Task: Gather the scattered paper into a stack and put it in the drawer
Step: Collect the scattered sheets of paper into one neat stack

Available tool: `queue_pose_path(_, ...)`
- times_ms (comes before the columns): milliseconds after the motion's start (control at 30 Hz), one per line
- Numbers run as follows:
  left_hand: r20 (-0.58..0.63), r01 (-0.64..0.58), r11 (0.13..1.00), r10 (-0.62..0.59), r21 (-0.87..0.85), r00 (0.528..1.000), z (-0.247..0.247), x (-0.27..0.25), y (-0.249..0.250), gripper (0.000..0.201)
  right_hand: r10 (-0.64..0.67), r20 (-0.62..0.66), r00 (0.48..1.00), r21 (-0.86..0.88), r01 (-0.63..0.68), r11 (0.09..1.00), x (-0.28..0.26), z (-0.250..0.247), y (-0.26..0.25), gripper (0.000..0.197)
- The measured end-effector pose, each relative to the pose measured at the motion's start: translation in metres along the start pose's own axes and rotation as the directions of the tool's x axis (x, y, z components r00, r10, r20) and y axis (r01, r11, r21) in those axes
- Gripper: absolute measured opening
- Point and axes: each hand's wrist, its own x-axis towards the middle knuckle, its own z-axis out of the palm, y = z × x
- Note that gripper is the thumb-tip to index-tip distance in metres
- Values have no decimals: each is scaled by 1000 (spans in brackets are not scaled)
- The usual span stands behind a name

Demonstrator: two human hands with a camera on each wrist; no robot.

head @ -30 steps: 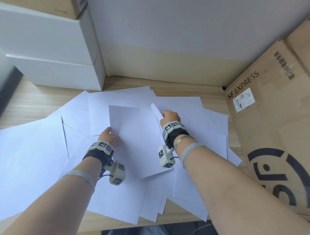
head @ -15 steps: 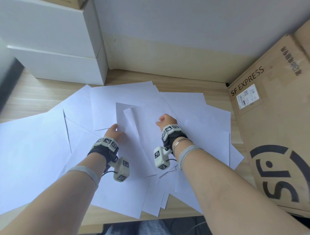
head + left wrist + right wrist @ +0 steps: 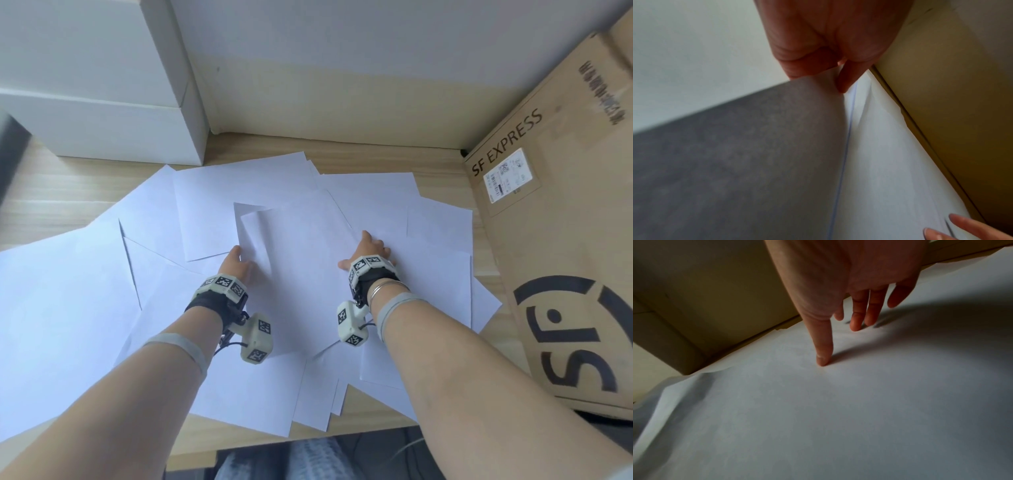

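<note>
Several white paper sheets (image 3: pixel 68 294) lie scattered and overlapping across the wooden desk (image 3: pixel 51 192). A small gathered pile (image 3: pixel 301 267) sits in the middle between my hands. My left hand (image 3: pixel 238 265) pinches the left edge of that pile; in the left wrist view the left hand (image 3: pixel 830 68) has thumb and fingers closed on the lifted sheets (image 3: pixel 760 146). My right hand (image 3: pixel 370 248) lies flat on the paper at the pile's right side, its straight fingers (image 3: pixel 858 316) and thumb pressing the sheet (image 3: pixel 838 410). No drawer is in view.
Two stacked white boxes (image 3: pixel 102 102) stand at the back left. A big SF EXPRESS cardboard box (image 3: pixel 565 240) fills the right side, close to the paper. A wall (image 3: pixel 342 68) runs behind the desk. Some sheets overhang the front edge.
My right hand has let go of the sheet's edge, moved right and flattened on the paper. The left hand keeps its hold. The gathered sheets now lie lower and more spread.
</note>
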Motion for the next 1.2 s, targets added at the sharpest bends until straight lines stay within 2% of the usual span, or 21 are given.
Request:
queue_pose_path(133, -37, -5, 999, 3, -39, 999, 4, -1, 2, 10, 16, 5, 1000, -17, -16, 1000, -3, 5, -2, 69)
queue_pose_path(233, -11, 19, 999, -20, -46, 1000, 5, -2, 7, 28, -1, 30, 1000, 11, 1, 1000, -6, 10, -7, 61)
queue_pose_path(400, -9, 33, 997, -33, -65, 999, 5, -3, 9, 34, -52, 101, 994, 47, 48, 998, -11, 10, -10, 35)
queue_pose_path(500, -12, -2, 1000, 2, -25, 1000, 4, -8, 14, 28, -26, 71, 997, 84, 20, 996, -8, -1, 4, 27)
queue_pose_path(567, 6, -37, 999, 37, -27, 999, 3, -11, 17, 16, 28, 37, 999, 106, -32, 994, -3, -10, 22, 27)
queue_pose_path(700, 32, -86, 994, 88, -67, 996, 4, -15, 21, 18, 175, -1, 985, 130, -174, 976, 5, -23, 60, 37)
queue_pose_path(833, 52, -104, 993, 108, -61, 993, 8, -16, 25, 20, 343, -60, 938, 128, -333, 934, 3, -23, 96, 42)
queue_pose_path(1000, 65, -91, 996, 92, -16, 994, 18, -15, 25, 31, 456, -62, 888, 144, -444, 884, 2, -18, 130, 52)
queue_pose_path(1067, 79, -83, 996, 81, 19, 994, 22, -14, 26, 27, 509, -33, 860, 179, -496, 850, 0, -16, 139, 66)
queue_pose_path(1133, 90, -79, 996, 75, 38, 993, 24, -13, 25, 18, 546, -3, 838, 216, -532, 819, -1, -14, 148, 88)
queue_pose_path(1200, 105, -77, 994, 69, 73, 992, 27, -13, 25, 18, 564, 24, 825, 236, -553, 799, -1, -13, 154, 107)
